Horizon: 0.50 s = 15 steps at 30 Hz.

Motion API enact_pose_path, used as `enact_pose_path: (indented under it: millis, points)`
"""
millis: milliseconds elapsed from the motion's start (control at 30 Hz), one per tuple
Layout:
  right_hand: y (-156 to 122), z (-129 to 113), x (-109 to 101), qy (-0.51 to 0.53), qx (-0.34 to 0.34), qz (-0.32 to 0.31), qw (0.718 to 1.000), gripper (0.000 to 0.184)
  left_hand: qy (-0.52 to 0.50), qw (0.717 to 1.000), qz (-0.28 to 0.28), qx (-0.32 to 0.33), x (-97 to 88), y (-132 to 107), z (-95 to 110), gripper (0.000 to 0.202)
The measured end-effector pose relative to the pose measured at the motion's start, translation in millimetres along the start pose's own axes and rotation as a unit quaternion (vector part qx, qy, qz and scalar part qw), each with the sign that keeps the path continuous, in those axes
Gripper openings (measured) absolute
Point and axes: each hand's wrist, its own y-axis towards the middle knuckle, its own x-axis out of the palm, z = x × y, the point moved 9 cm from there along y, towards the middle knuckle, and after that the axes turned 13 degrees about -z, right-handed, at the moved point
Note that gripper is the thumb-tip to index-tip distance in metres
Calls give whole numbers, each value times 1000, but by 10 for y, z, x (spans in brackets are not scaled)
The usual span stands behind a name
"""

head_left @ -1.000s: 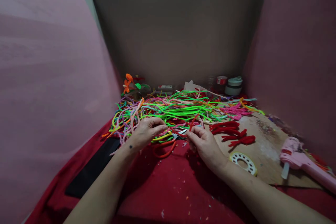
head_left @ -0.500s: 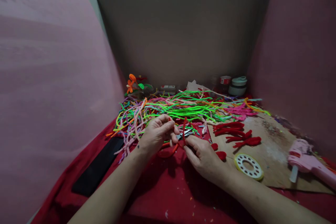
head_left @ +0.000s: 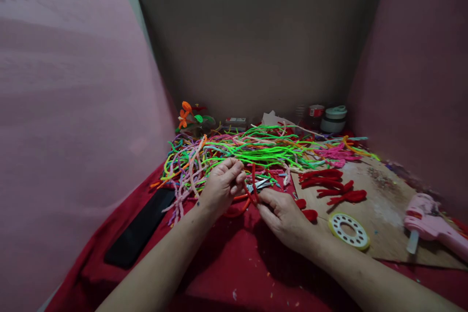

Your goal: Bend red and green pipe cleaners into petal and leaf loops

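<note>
My left hand (head_left: 222,186) is closed, its fingertips pinching one end of a red pipe cleaner (head_left: 252,181). My right hand (head_left: 283,214) is closed too and pinches the same red pipe cleaner lower down, so it stands bent between the two hands. Small scissors (head_left: 260,185) lie on the red cloth just behind my fingers. A big heap of coloured pipe cleaners (head_left: 252,152), mostly bright green, spreads out behind both hands.
Folded red pieces (head_left: 331,185) and a white ring (head_left: 348,230) lie on a cardboard sheet (head_left: 380,219) at the right, with a pink glue gun (head_left: 431,224). A black flat object (head_left: 141,226) lies left. Jars (head_left: 331,118) and orange flowers (head_left: 185,113) stand by the back wall.
Both hands have drawn closer together and nearer to me. The red pipe cleaner is now raised and bent between them; the scissors are left lying behind.
</note>
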Motion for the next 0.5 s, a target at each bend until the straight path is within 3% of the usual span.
enact_pose_path:
  millis: [167, 267, 333, 400, 500]
  points:
    - [-12, 33, 37, -3, 6, -21, 1000, 18, 26, 995, -17, -95, 42, -31, -153, 29]
    - [1, 16, 57, 14, -1, -34, 999, 18, 37, 993, -21, -112, 46, -40, -178, 25]
    - [18, 55, 74, 91, 18, -45, 995, 16, 21, 994, -22, -106, 47, -40, -167, 22]
    - [29, 151, 123, 247, 62, -58, 965, 8, 3, 995, -26, -91, 55, -35, -136, 20]
    - [28, 242, 207, 486, 99, -54, 867, 11, -2, 997, -28, -65, 57, -24, -76, 18]
